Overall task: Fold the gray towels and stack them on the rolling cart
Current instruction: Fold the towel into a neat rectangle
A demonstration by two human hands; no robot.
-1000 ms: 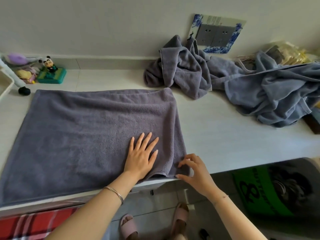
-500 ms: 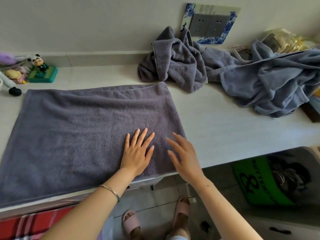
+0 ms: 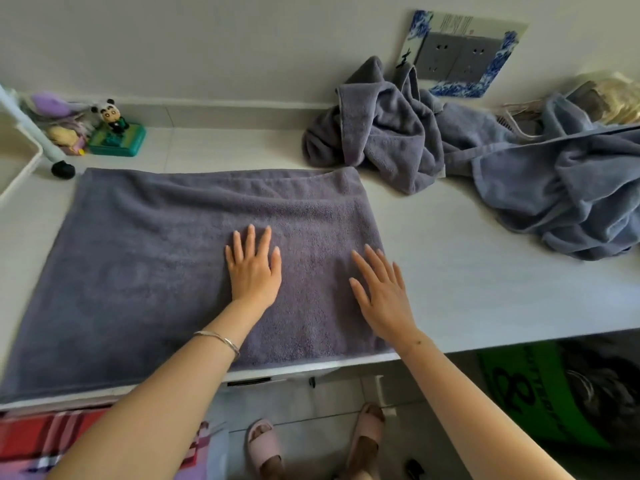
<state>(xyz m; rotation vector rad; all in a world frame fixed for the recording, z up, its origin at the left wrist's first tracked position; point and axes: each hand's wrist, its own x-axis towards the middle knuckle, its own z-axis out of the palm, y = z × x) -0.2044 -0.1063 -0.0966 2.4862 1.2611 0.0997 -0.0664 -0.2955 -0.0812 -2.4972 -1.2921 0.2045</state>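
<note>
Floor: feet in pink slippers (image 3: 263, 448) below the table edge; red plaid cloth (image 3: 34, 441) at lower left, green printed bag (image 3: 540, 393) at lower right.
Left wrist: thin metal bracelet (image 3: 221, 341).
Left hand (image 3: 254, 271): laid flat, palm down, on the spread gray towel (image 3: 156, 271), right of its middle; fingers straight and slightly apart, gripping nothing.
Right hand (image 3: 384, 296): flat, palm down, on the same towel near its right edge; fingers straight and spread, holding nothing.
Spread gray towel: lies smooth on the white table (image 3: 485, 289), near edge along the table's front edge, a soft ridge along its far edge.
Left margin: rim of a white tray (image 3: 20, 168) with a pale pole and a black caster (image 3: 63, 169) just off the towel's far left corner.
Far left: panda figure (image 3: 109, 114) standing on a green box (image 3: 117, 142), small soft toys beside it.
Far middle: crumpled gray towel (image 3: 381, 133) heaped against the wall, unfolded.
Far right: bluish-gray towel heap (image 3: 561, 195), rumpled, touching the crumpled one.
Wall: gray socket panel (image 3: 460, 53) with a blue patterned surround.
</note>
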